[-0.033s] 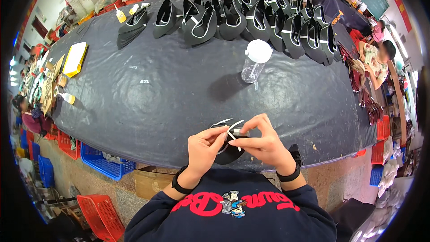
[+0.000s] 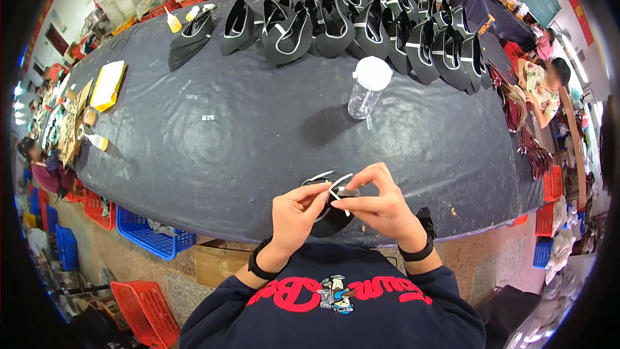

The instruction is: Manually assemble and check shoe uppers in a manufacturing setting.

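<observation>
Open table stretches from the centre of the frame leftward, and again at lower right. The clear bottle, above centre, stands between these lanes and the uppers crowding the top. Straps block the right edge; a packet and small bottle narrow the far left.

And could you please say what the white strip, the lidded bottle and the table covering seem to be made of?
The white strip: perhaps matte fabric tape or soft plastic; it curves, but its texture is too small to see.
The lidded bottle: probably clear, glossy plastic, possibly glass; its wall is see-through.
The table covering: likely vinyl-like sheeting, with a soft sheen and fine wrinkles.
</observation>
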Available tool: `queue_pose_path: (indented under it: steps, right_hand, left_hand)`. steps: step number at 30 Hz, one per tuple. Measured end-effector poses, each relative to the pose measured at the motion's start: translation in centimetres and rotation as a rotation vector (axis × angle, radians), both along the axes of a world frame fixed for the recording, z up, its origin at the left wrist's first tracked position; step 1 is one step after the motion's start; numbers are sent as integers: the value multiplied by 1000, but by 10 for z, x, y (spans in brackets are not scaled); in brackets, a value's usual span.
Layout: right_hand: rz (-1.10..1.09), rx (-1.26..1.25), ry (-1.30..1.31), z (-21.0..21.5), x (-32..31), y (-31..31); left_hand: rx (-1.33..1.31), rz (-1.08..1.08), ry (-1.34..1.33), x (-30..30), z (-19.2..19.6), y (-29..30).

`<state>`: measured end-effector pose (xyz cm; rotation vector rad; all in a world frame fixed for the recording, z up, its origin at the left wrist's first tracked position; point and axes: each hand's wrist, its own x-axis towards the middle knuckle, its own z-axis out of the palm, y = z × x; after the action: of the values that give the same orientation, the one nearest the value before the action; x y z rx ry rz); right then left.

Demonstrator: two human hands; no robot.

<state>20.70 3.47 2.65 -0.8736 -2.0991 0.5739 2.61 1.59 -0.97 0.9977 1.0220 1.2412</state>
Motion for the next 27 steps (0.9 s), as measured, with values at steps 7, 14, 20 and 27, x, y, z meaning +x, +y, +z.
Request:
queue_pose_path:
  steps: [7, 14, 20, 27]
  right_hand:
    - [23, 18, 71, -1, -11, 19]
    - [-171, -353, 182, -8, 0, 29]
    - [63, -567, 424, -28, 7, 31]
    - [70, -587, 444, -22, 7, 39]
  left_hand:
    - [4, -65, 19, 7, 3, -2]
    - [-140, 71, 14, 0, 0, 9]
    - [-199, 94, -233, -5, 8, 19]
    - [-197, 45, -342, -8, 16, 23]
